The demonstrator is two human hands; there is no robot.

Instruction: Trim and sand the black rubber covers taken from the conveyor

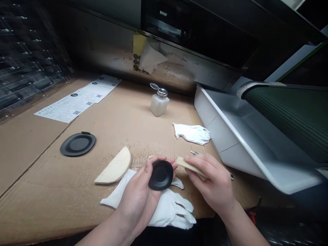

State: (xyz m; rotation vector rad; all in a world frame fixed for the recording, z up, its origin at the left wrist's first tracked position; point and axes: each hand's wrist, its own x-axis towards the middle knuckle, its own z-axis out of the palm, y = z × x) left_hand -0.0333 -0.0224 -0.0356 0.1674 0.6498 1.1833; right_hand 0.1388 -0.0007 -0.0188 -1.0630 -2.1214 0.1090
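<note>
My left hand (pixel 140 191) is closed around a small black round disc (pixel 161 175) with a shallow recess, its face turned up toward me. Pinched in my right hand (pixel 214 181) is a cream-coloured felt-like pad (pixel 188 165), a short gap to the right of the disc. A thicker half-round cream pad (pixel 115 166) lies on the cardboard left of my hands. Beneath my left hand is a white glove (pixel 169 210), partly covered by it. Farther left rests a larger black disc (pixel 78 144) with a small tab at its rim.
Brown cardboard (pixel 46 191) covers the bench. A white pump bottle (pixel 159 103) with its lid flipped up stands at mid-back. Another white glove (pixel 192 133) lies beside a grey-white bin (pixel 220 136) on the right. Printed sheets (pixel 79 100) lie at back left, near stacked clear plastic trays (pixel 28 54).
</note>
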